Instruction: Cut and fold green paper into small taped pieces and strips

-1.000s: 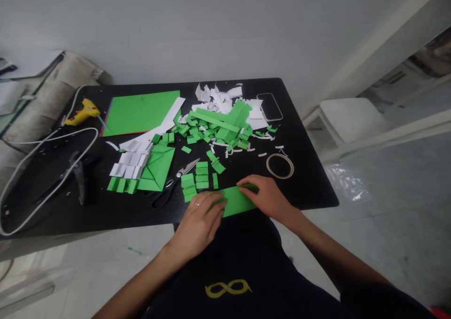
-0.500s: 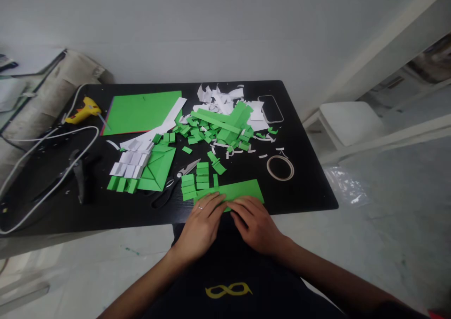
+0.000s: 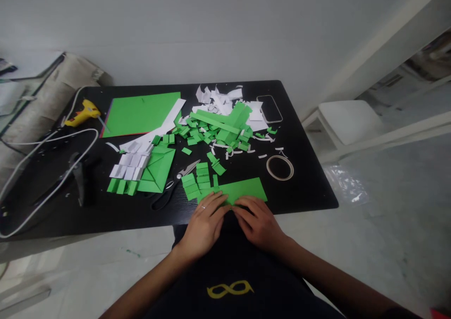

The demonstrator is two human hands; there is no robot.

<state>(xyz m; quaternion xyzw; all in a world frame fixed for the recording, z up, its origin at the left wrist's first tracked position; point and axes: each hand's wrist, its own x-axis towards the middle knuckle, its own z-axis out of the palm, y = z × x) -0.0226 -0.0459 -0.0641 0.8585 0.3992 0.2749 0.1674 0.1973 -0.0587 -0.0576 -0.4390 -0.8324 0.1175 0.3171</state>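
A green paper strip (image 3: pixel 243 188) lies flat at the near edge of the black table (image 3: pixel 310 187). My left hand (image 3: pixel 204 220), with a ring on one finger, rests its fingertips on the strip's near left edge. My right hand (image 3: pixel 259 222) presses its fingertips on the near edge just to the right, so both sets of fingers meet at the strip's middle. Both hands have fingers stretched out and pressed down on the paper. Small folded green pieces (image 3: pixel 195 180) lie in rows just left of the strip.
Scissors (image 3: pixel 176 180) lie left of the folded pieces. A tape ring (image 3: pixel 280 167) sits to the right, a phone (image 3: pixel 269 108) at the back. Green and white scraps (image 3: pixel 218 126), a green sheet (image 3: pixel 141 112), a folded green square (image 3: pixel 157 168), a glue gun (image 3: pixel 82 112) and cables (image 3: pixel 45 168) fill the rest.
The strip has unfolded or flattened out toward the right. My right hand moved from the strip's far edge back to its near edge, beside my left hand.
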